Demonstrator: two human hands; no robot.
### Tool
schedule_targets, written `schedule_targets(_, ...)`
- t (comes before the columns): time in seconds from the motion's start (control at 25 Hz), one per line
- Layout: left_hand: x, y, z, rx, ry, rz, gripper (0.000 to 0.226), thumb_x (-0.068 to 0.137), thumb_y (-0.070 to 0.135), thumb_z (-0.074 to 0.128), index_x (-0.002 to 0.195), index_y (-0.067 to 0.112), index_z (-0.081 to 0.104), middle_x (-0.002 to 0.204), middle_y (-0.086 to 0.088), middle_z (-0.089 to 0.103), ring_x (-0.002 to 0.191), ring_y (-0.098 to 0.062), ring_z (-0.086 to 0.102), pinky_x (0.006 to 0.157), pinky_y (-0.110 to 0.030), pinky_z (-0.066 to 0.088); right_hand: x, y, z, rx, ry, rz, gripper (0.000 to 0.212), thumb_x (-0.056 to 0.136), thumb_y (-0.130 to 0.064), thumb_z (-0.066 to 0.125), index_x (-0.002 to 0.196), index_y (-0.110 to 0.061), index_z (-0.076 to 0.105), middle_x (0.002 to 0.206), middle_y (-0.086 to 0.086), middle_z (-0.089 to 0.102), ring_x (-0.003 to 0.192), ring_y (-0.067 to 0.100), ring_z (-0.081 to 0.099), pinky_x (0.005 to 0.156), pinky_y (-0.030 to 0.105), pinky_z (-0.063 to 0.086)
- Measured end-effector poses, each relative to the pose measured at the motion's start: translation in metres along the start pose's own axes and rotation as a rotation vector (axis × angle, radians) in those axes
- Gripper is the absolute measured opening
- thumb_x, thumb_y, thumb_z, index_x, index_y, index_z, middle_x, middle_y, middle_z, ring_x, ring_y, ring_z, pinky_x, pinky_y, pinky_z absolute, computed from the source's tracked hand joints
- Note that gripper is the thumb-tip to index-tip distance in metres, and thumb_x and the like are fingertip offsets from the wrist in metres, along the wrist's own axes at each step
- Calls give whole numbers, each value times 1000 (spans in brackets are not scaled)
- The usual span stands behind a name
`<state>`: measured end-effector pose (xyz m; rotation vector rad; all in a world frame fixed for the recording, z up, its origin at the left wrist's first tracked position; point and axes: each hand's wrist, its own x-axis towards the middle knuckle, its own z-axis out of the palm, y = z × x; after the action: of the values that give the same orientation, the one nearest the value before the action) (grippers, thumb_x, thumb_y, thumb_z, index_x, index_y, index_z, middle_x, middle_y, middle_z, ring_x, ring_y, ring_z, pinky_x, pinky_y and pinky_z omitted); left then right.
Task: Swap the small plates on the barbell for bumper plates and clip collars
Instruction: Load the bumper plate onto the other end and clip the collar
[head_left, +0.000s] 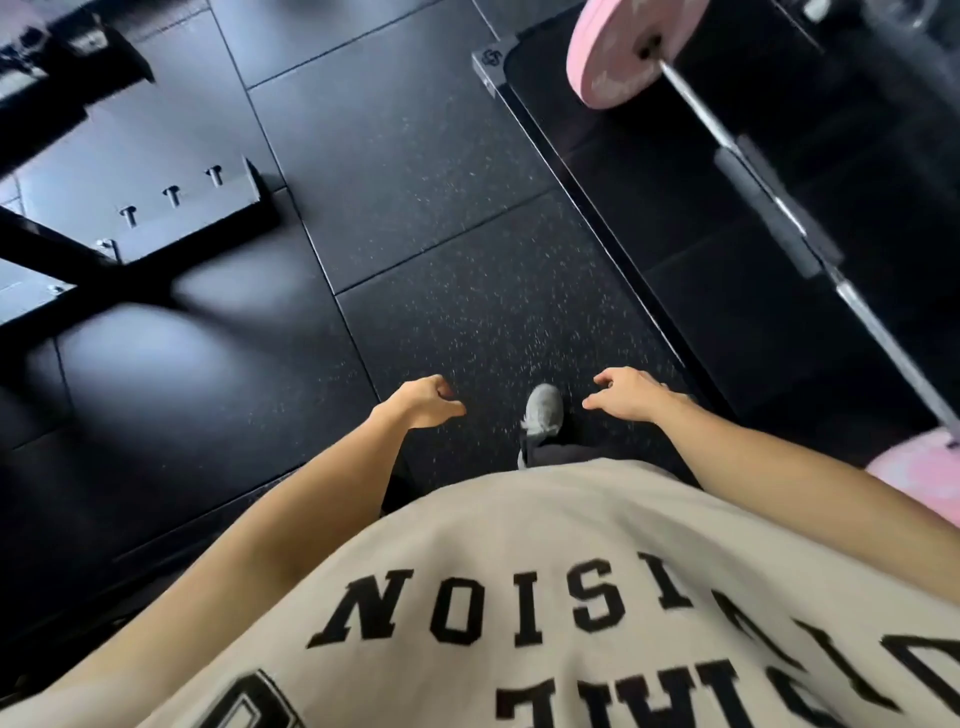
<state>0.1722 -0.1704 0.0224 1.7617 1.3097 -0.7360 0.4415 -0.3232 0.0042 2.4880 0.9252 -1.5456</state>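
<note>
left hand (423, 402) and right hand (626, 397) hung loosely curled, holding nothing | bar (769, 192) lay on platform (597, 208) to the right, pink plate (605, 52) on far end, another by near end | advice: step to a sleeve, brace bar, slide plate off straight.

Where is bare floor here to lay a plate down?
The speckled mat ahead of the grey shoe is free, between the bolted rack foot and the platform edge. Crowded on the right: barbell with pink plates.
</note>
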Motion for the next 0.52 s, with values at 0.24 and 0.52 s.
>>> schedule_targets(0.24, 68, 43, -129, -165, 86, -116, 50, 90, 50, 62, 128, 19, 54, 130, -7, 59, 116, -27, 55, 94, -35, 44, 102, -113, -154, -148, -19, -103, 71, 73, -60, 63, 138, -36, 47, 146, 4, 47, 132, 33, 43, 108, 51, 36)
schedule_targets(0.52, 186, 59, -254, -275, 58, -183, 54, 89, 48, 65, 132, 18, 53, 135, -7, 58, 119, -26, 55, 98, -35, 44, 221, -246, -254, -290, -106, -157, 66, 80, -51, 63, 141, -32, 46, 145, 4, 49, 132, 32, 44, 109, 47, 34)
